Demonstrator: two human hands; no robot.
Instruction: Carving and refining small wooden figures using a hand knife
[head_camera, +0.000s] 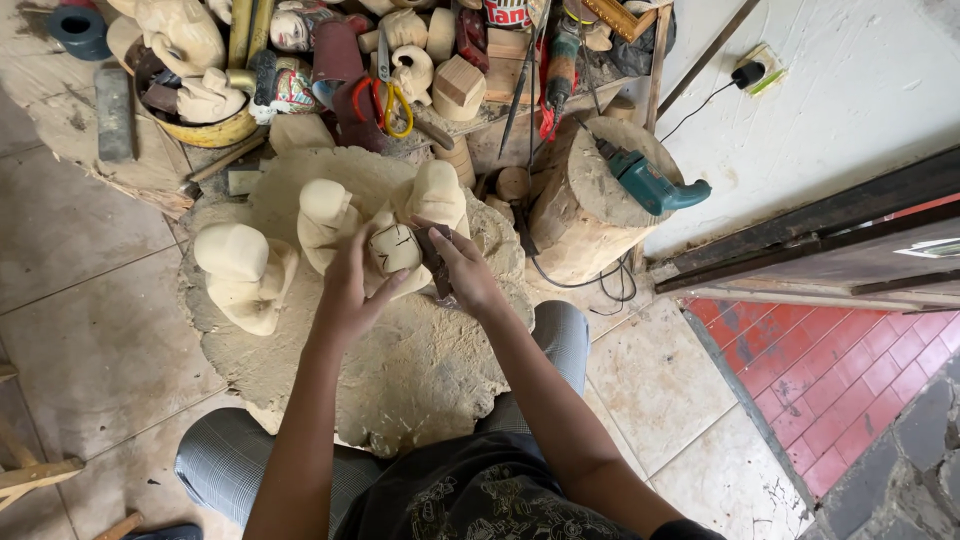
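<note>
My left hand (352, 285) grips a pale, rough-cut wooden figure (396, 248) with pencil lines drawn on its rounded head. It rests on a wide, worn stump work block (420, 360) between my knees. My right hand (462, 268) presses a dark piece of sandpaper (436, 262) against the figure's right side. Two more unfinished figures stand on the block: one (243, 275) to the left and one (322, 215) just behind my left hand. A further carved blank (436, 192) stands behind the held figure.
A teal power drill (650, 182) lies on a smaller stump (585, 205) at the right, its cable trailing down. Behind are scissors with red and yellow handles (385, 100), carved pieces, wood blocks and tools. A wall socket (755, 70) and red tiles (850, 385) are to the right.
</note>
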